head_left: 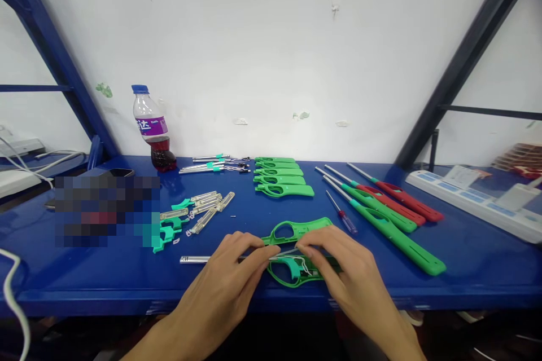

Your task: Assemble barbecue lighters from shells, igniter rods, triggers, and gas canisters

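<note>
A green lighter shell half [282, 281] lies open at the table's front, with a teal trigger [291, 265], white wires [305, 264] and a dark part inside. Out of its left side runs a silver metal tube [195, 259], partly under my left hand [232, 273]. That hand's thumb and forefinger are pinched on one end of a thin greyish tube [288, 251]. Opposite, the fingertips of my right hand [347, 262] pinch the tube's other end, above the shell. A second green shell half [302, 228], hollow side up, rests just behind; my right fingers cover part of it.
Closed green handles [283, 190] and metal tubes with wires [201, 169] lie at the back. Clear fuel tanks [206, 220] and teal triggers [167, 234] sit left. Rightward are a screwdriver [347, 221], assembled lighters [398, 234] and a power strip [466, 200]. A bottle [154, 130] stands back left.
</note>
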{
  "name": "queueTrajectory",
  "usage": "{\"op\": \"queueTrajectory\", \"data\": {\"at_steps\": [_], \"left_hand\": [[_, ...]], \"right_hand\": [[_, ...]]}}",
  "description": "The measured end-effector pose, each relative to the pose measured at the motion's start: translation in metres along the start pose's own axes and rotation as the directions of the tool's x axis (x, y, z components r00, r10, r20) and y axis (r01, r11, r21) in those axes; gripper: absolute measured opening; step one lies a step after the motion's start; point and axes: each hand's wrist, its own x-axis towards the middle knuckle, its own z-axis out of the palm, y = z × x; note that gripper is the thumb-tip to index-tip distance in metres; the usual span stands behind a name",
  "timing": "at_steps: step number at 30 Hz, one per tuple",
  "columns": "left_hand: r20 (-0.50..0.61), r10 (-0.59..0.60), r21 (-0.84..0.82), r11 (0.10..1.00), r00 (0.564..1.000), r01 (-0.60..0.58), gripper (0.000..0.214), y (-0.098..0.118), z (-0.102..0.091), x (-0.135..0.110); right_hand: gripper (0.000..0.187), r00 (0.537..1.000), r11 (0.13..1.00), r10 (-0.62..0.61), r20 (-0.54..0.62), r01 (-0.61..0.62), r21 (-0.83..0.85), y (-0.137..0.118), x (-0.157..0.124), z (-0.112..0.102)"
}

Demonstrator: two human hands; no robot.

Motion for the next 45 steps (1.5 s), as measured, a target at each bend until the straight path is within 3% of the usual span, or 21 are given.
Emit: {"op": "queueTrajectory", "data": {"at_steps": [4, 7, 9, 13, 16, 21, 24, 26, 28, 32, 37, 39, 42, 45], "left_hand": [[-0.062, -0.013, 0.000, 1.000, 0.998, 0.013, 0.033, -0.002, -0.008, 0.003], [-0.114, -0.060, 0.106, 0.992, 0.992, 0.072, 0.027, -0.019, -0.029, 0.000], [-0.136, -0.158, 0.255, 0.948, 0.978, 0.188, 0.023, -0.038, -0.047, -0.004], [-0.079, -0.418, 0.438, 0.801, 0.905, 0.409, 0.044, -0.073, -0.071, -0.007], [-0.020, -0.528, 0.459, 0.749, 0.849, 0.477, 0.047, -0.081, -0.071, -0.002], [0.000, -0.576, 0.487, 0.714, 0.818, 0.503, 0.039, -0.074, -0.067, 0.006], [-0.031, -0.575, 0.514, 0.692, 0.818, 0.506, 0.040, -0.070, -0.072, 0.005], [-0.079, -0.516, 0.508, 0.716, 0.853, 0.480, 0.040, -0.065, -0.073, 0.005], [-0.140, -0.389, 0.448, 0.795, 0.911, 0.408, 0.036, -0.054, -0.071, 0.008], [-0.122, -0.128, 0.195, 0.969, 0.984, 0.150, 0.026, -0.010, -0.048, 0.023], [-0.045, 0.032, -0.011, 0.999, 0.998, -0.032, 0.020, 0.037, -0.017, 0.045], [-0.058, 0.050, -0.078, 0.995, 0.997, -0.054, 0.018, 0.039, -0.013, 0.048], [-0.033, -0.006, -0.074, 0.997, 0.999, 0.004, 0.025, 0.020, -0.020, 0.044], [0.052, -0.193, 0.208, 0.962, 0.980, 0.178, 0.034, -0.015, -0.043, 0.037]], "right_hand": [[0.012, 1.000, 1.000, 0.018, -0.014, -0.018, -0.002, -0.001, 0.002, -0.001], [0.012, 0.998, 0.999, 0.031, -0.058, -0.031, -0.008, -0.001, 0.002, -0.002], [0.013, 0.993, 0.999, 0.041, -0.108, -0.043, -0.013, -0.001, 0.001, -0.002], [0.014, 0.981, 0.997, 0.068, -0.181, -0.072, -0.014, -0.002, 0.000, -0.002], [0.016, 0.978, 0.996, 0.081, -0.194, -0.086, -0.018, -0.002, 0.000, -0.002], [0.016, 0.978, 0.996, 0.079, -0.196, -0.085, -0.023, -0.002, 0.001, -0.003], [0.015, 0.973, 0.996, 0.075, -0.216, -0.083, -0.029, -0.003, 0.001, -0.003], [0.013, 0.971, 0.997, 0.063, -0.232, -0.069, -0.021, -0.004, 0.000, -0.003], [0.011, 0.972, 0.999, 0.036, -0.230, -0.040, -0.010, -0.004, 0.000, -0.005], [0.023, 0.992, 0.999, -0.047, -0.121, 0.045, -0.017, -0.004, -0.001, -0.007], [0.021, 0.993, 0.993, -0.115, -0.033, 0.116, 0.008, 0.000, -0.002, -0.006], [0.016, 0.988, 0.990, -0.140, -0.062, 0.142, 0.025, 0.002, -0.002, -0.005], [0.024, 0.985, 0.991, -0.127, -0.114, 0.132, 0.037, 0.003, -0.002, -0.005], [0.027, 0.985, 0.998, -0.045, -0.164, 0.051, 0.035, 0.002, -0.003, -0.005]]}}
